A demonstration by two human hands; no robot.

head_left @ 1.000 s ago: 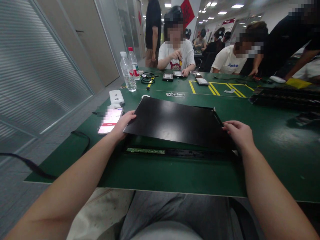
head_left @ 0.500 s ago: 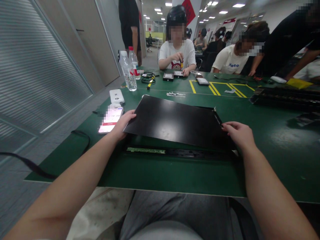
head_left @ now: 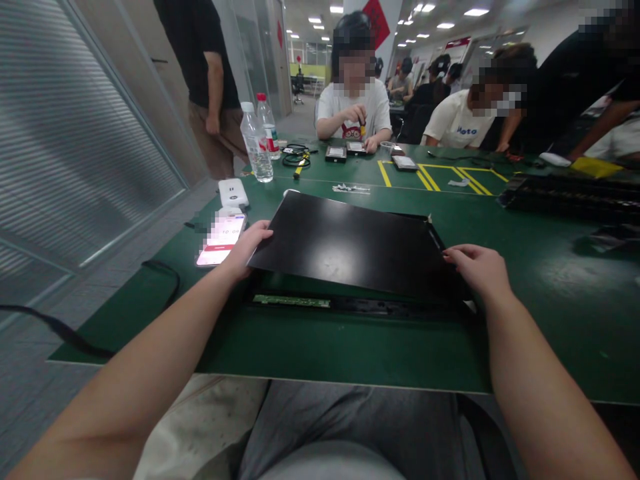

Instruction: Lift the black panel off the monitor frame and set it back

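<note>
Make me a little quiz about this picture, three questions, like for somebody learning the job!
1. True or false: the right hand is holding a bottle.

2. Which thing lies beside the left hand?
A) a book
B) a lit phone
C) a cup

3. Fill in the gap: two bottles stand on the green table; the clear bottle has a white cap, and the bottle behind it has a ____ cap.

Key:
1. False; its fingers are at the right side of the black panel.
2. B
3. red
</note>
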